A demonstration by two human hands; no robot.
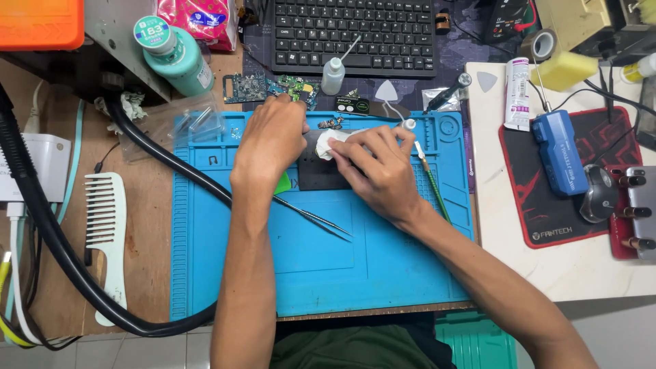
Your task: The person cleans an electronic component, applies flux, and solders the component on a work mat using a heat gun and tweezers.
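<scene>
Head view: I see both hands over blue silicone mat [321, 273], near half bare, roomy. Left hand [270, 143] pressed flat on dark flat device [318, 174] at mat's far middle, fingers together. Right hand [379, 171] pinched on white crumpled wipe [333, 142], rubbing device. Thin metal tweezers [318, 220] lie loose just near. Black hose [61, 253] curves along left edge. Device mostly hidden under hands; type unclear.

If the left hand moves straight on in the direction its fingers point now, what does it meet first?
The left hand points up and slightly right, toward the keyboard. Just past its fingertips lie the small green circuit board and then the small white plastic dropper bottle; the board probably comes first, though depth is unclear.
</scene>
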